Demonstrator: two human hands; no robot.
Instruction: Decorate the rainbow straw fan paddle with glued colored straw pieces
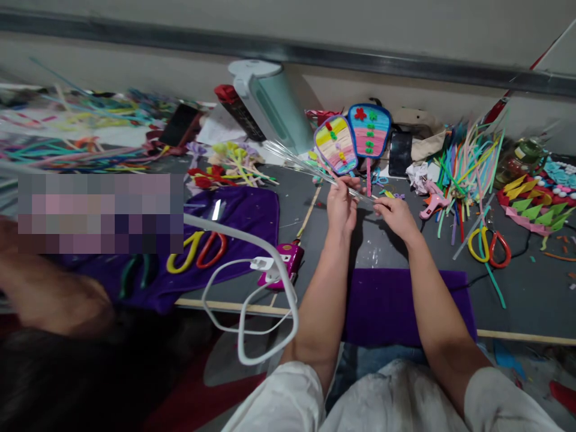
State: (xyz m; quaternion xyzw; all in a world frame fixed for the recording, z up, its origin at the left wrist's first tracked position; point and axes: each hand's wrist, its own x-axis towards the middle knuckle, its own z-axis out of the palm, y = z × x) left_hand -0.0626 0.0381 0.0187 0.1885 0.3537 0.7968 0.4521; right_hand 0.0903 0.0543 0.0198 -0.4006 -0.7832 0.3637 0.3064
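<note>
My left hand (341, 207) is closed round a bundle of thin clear sticks (300, 158) that fans out up and to the left over the grey table (391, 252). My right hand (396, 216) pinches the near end of the same bundle, close beside the left hand. Just behind the hands stand two paddle-shaped craft fans: a striped yellow and pink fan (335, 144) and a blue and pink fan (369, 129) with red and green flowers. A purple cloth (382, 303) lies on the table under my forearms.
A pink glue gun (431, 203) and scissors with yellow and red handles (489, 246) lie right of my hands, by coloured strips (465, 162). Another purple cloth (245, 213) with scissors (197, 251), a magenta glue gun (288, 259) and a white cable (252, 300) lie left. Another person's arm (49, 294) is at far left.
</note>
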